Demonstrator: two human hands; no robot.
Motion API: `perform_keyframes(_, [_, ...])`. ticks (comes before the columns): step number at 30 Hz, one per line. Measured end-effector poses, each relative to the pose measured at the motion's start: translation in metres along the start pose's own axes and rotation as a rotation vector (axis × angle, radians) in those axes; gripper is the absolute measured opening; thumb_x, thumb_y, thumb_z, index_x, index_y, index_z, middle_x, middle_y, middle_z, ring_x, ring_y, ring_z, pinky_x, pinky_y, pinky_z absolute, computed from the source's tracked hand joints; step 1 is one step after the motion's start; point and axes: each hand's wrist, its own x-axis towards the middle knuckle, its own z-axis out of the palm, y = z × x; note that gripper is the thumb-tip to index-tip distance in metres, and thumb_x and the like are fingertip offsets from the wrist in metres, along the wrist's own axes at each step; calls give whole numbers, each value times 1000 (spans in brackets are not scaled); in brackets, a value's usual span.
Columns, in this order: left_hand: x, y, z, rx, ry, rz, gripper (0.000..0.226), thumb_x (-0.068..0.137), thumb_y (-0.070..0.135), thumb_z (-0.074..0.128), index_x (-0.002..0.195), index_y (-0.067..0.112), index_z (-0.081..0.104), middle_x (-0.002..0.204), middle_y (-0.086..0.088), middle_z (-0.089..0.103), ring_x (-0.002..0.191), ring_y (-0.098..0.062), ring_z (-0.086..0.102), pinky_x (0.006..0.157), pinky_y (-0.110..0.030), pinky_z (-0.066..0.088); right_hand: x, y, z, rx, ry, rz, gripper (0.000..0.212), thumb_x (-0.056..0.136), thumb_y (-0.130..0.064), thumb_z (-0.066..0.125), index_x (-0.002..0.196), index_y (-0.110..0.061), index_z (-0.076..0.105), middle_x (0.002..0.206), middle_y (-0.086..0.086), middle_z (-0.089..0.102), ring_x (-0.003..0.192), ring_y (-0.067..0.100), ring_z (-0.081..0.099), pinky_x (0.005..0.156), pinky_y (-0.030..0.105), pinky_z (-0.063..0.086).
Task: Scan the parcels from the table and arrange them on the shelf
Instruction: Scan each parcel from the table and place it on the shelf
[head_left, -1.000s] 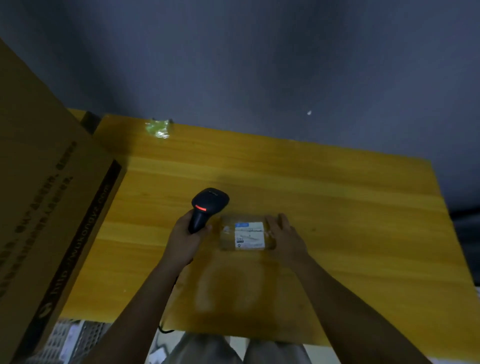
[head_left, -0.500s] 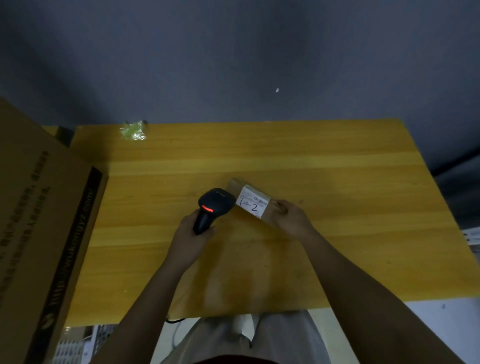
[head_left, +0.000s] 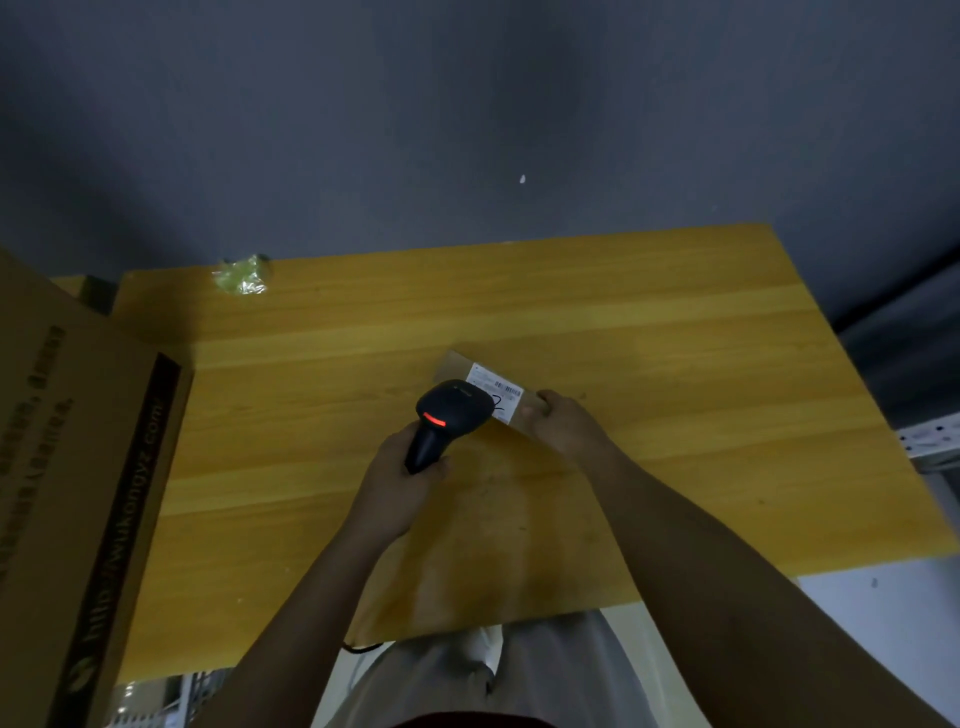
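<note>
1. left hand (head_left: 397, 480) has its fingers wrapped round the handle of a black handheld barcode scanner (head_left: 445, 420); an orange-red light strip glows on the back of the scanner's head.
2. scanner head sits over the near-left part of a small flat brown cardboard parcel (head_left: 480, 387), covering part of its white printed label (head_left: 498, 391). cannot tell whether scanner and parcel touch.
3. right hand (head_left: 563, 423) holds the parcel's right end, fingers curled over the edge, thumb on the near side.
4. parcel lies skewed near the middle of the yellow wooden table (head_left: 675, 415), far-left corner pointing away. label shows a barcode and a handwritten black mark, partly hidden by the scanner.
5. large brown cardboard box (head_left: 67, 493) with a dark printed band stands at the table's left edge.
6. crumpled green transparent wrapper (head_left: 241, 274) rests at the far-left corner of the table, well apart from the parcel.
7. dark grey wall (head_left: 467, 114) behind the table; part of a white metal shelf (head_left: 930, 439) shows at the right edge.
</note>
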Motion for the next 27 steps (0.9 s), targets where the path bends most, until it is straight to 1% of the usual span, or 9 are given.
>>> perform_keyframes(2, [3, 1, 4, -17, -10, -26, 32, 91, 8, 61, 103, 37, 52, 94, 10, 58, 82, 0, 54, 70, -19, 41, 0, -1, -1, -5, 0, 13, 58, 98, -41, 46, 148, -14, 33, 143, 9, 49, 123, 28, 51, 90, 35, 44])
perform_keyframes(4, [7, 1, 8, -20, -17, -80, 30, 92, 13, 60, 113, 31, 50, 97, 8, 58, 85, -6, 54, 69, -23, 42, 2, 0, -1, -16, 5, 16, 55, 98, -41, 46, 146, -15, 38, 140, 9, 52, 120, 27, 54, 92, 36, 46])
perform_keyframes(8, [13, 0, 13, 26, -36, -138, 30, 93, 17, 58, 118, 27, 47, 97, 6, 57, 85, -10, 55, 67, -25, 42, 4, 1, -1, -37, 32, 8, 53, 98, -38, 48, 143, -12, 43, 136, 11, 55, 118, 27, 56, 93, 35, 46])
perform_keyframes(12, [16, 0, 16, 43, -25, -145, 28, 93, 16, 58, 117, 24, 49, 96, 3, 58, 83, -10, 55, 65, -25, 41, 4, 2, -2, -50, 21, -1, 54, 98, -38, 48, 144, -11, 41, 138, 11, 54, 122, 28, 54, 97, 36, 45])
perform_keyframes(16, [18, 2, 19, 66, -20, -143, 24, 92, 13, 59, 111, 24, 49, 94, 1, 57, 80, -9, 54, 64, -22, 39, 5, 4, -2, -10, 10, -23, 45, 95, -41, 52, 130, -13, 53, 121, 10, 63, 105, 25, 61, 90, 43, 52])
perform_keyframes(18, [18, 2, 19, 81, -18, -134, 23, 92, 13, 59, 110, 24, 50, 94, 1, 58, 80, -8, 54, 65, -22, 40, 5, 5, -2, -10, 15, -25, 47, 95, -42, 51, 133, -14, 51, 124, 9, 61, 107, 25, 60, 89, 39, 51])
perform_keyframes(20, [18, 1, 19, 87, -14, -136, 23, 92, 14, 59, 110, 25, 50, 94, 5, 57, 82, -6, 54, 66, -21, 40, 5, 5, -2, -9, 15, -21, 52, 93, -45, 50, 136, -15, 49, 126, 9, 60, 108, 25, 60, 89, 39, 51])
perform_keyframes(22, [18, 1, 18, 82, -12, -147, 24, 92, 15, 59, 111, 27, 49, 96, 7, 58, 85, -7, 54, 68, -21, 41, 6, 6, -1, -5, 13, -16, 50, 94, -44, 49, 136, -16, 49, 126, 8, 61, 107, 24, 60, 89, 41, 52])
perform_keyframes(27, [19, 0, 17, 93, -17, -151, 24, 92, 16, 59, 110, 28, 49, 96, 3, 59, 86, -12, 57, 70, -23, 42, 8, 7, -1, -28, 22, -15, 47, 98, -38, 47, 139, -15, 46, 128, 8, 59, 106, 24, 58, 86, 36, 50])
